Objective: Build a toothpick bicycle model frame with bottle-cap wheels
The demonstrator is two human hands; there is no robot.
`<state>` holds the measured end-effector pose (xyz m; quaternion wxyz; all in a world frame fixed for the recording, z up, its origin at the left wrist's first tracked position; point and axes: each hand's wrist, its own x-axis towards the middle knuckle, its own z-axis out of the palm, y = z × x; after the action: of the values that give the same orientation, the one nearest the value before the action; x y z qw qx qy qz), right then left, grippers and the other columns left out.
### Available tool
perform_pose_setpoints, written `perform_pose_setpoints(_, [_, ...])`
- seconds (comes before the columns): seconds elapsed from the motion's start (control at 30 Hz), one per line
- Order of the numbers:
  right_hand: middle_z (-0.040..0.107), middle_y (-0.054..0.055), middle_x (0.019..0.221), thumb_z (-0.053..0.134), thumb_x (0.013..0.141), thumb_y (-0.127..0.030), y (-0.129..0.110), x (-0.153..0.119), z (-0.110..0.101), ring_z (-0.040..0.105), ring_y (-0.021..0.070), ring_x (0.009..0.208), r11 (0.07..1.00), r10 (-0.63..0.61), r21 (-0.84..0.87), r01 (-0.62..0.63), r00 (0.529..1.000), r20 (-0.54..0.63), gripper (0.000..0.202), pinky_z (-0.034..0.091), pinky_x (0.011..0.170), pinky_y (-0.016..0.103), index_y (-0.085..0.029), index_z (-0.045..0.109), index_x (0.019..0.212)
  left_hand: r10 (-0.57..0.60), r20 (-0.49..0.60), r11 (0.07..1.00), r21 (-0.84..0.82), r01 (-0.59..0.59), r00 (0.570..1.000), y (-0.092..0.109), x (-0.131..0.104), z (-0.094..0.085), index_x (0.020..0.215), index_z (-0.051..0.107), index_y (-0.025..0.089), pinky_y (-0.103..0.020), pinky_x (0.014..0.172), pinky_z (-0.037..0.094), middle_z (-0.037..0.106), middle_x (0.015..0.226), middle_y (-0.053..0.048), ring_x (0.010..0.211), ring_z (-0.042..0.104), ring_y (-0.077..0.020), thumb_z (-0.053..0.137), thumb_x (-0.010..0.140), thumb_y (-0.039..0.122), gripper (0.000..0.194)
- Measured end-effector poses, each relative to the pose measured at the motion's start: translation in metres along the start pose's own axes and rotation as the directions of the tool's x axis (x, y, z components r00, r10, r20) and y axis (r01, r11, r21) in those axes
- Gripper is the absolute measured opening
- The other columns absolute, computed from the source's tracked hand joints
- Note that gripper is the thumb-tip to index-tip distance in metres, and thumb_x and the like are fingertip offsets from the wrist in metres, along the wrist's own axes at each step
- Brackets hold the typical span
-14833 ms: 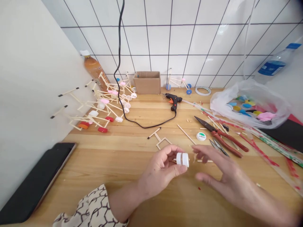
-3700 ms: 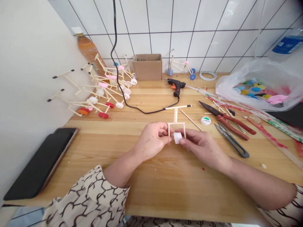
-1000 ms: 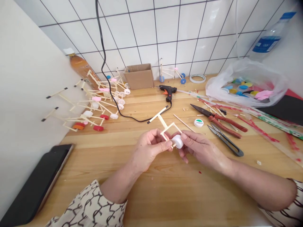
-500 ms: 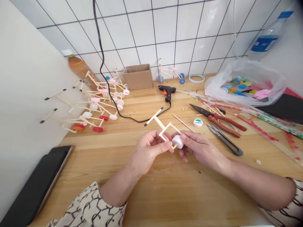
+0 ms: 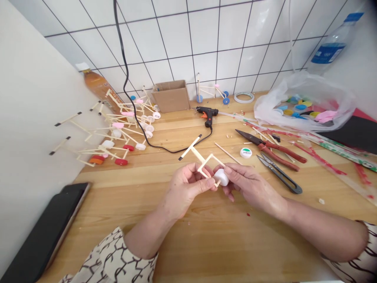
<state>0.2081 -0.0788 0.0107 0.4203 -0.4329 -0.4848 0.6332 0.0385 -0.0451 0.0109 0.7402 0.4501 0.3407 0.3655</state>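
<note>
Between thumb and fingers my left hand (image 5: 188, 186) pinches a small frame of pale wooden sticks (image 5: 198, 154), a square part with a crossbar that has black ends. My right hand (image 5: 247, 184) is closed on a white bottle cap (image 5: 221, 177), which sits against the near end of the frame. A short stick end meets the cap's face; whether they are joined I cannot tell. Just beyond my right hand lie a loose thin stick (image 5: 227, 153) and a white cap with a green mark (image 5: 246, 153).
A glue gun (image 5: 208, 114) lies behind my hands, its black cable crossing the table. Pliers (image 5: 271, 151) and thread snips (image 5: 279, 175) lie to the right, below a plastic bag of caps (image 5: 306, 84). Several stick tricycles (image 5: 118, 135) crowd the left, near a cardboard box (image 5: 172, 97).
Almost nothing differs. Both hands keep their hold on the stick frame and the white cap, and the whole view has shifted very slightly.
</note>
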Motion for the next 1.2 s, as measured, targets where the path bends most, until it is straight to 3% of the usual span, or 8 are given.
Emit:
perform_pose_setpoints(0.2, [0.055,0.001,0.066,0.048,0.087,-0.046,-0.0026,-0.0025,0.0021,0.048,0.0094,0.052,0.999,0.004,-0.032,-0.004,1.000,-0.010,0.035,0.041,0.047,0.022,-0.014,0.061,0.089,-0.011,0.041,1.000,-0.018,0.012,0.999,0.0038,0.0018,-0.0014,0.100,0.060,0.014,-0.026,0.067,0.050,0.069,0.085,-0.003,0.062,0.064,-0.0107,0.076,0.064,0.012,0.039])
perform_pose_setpoints(0.4, [0.052,-0.001,0.062,0.048,0.087,-0.046,-0.0041,-0.0016,0.0014,0.048,0.0092,0.051,0.999,-0.004,-0.046,0.004,1.000,-0.012,0.034,0.041,0.048,0.022,-0.014,0.061,0.087,-0.030,0.112,1.000,-0.005,0.031,0.993,0.0062,0.0013,-0.0025,0.111,0.056,0.014,-0.023,0.065,0.048,0.069,0.066,0.000,0.062,0.063,-0.0112,0.074,0.067,0.012,0.047])
perform_pose_setpoints(0.6, [0.054,0.001,0.068,0.045,0.088,-0.045,-0.0036,-0.0039,0.0018,0.049,0.0092,0.052,0.998,0.014,-0.065,-0.013,1.000,0.009,0.033,0.041,0.049,0.023,-0.015,0.056,0.079,-0.023,0.145,0.999,-0.028,0.027,0.989,0.0068,-0.0009,-0.0023,0.119,0.052,0.013,-0.023,0.065,0.048,0.067,0.064,0.000,0.062,0.063,-0.0119,0.073,0.068,0.011,0.055])
perform_pose_setpoints(0.67, [0.055,0.002,0.070,0.045,0.089,-0.045,-0.0031,-0.0037,0.0023,0.049,0.0092,0.052,0.998,0.018,-0.066,-0.017,1.000,0.013,0.034,0.041,0.049,0.023,-0.014,0.056,0.082,-0.020,0.140,0.999,-0.024,0.024,0.990,0.0066,-0.0011,-0.0025,0.118,0.053,0.014,-0.024,0.064,0.049,0.068,0.071,-0.001,0.062,0.062,-0.0113,0.073,0.067,0.010,0.055])
perform_pose_setpoints(0.83, [0.057,0.003,0.072,0.044,0.089,-0.046,-0.0033,-0.0030,0.0026,0.048,0.0095,0.053,0.998,0.009,-0.069,-0.007,1.000,0.028,0.035,0.041,0.048,0.023,-0.013,0.058,0.086,0.009,0.130,0.999,-0.040,-0.004,0.991,0.0039,-0.0010,-0.0032,0.117,0.053,0.020,-0.025,0.061,0.053,0.058,0.118,-0.008,0.063,0.059,-0.0078,0.073,0.064,0.006,0.059])
perform_pose_setpoints(1.2, [0.060,0.004,0.072,0.045,0.089,-0.046,-0.0010,-0.0028,0.0027,0.051,0.0115,0.057,1.000,0.008,-0.025,-0.006,0.999,0.053,0.035,0.042,0.049,0.025,-0.014,0.058,0.089,0.024,0.241,0.996,-0.088,-0.003,0.970,0.0083,-0.0031,-0.0032,0.126,0.048,0.023,-0.028,0.065,0.053,0.049,0.132,-0.012,0.067,0.060,-0.0100,0.067,0.075,0.017,0.055])
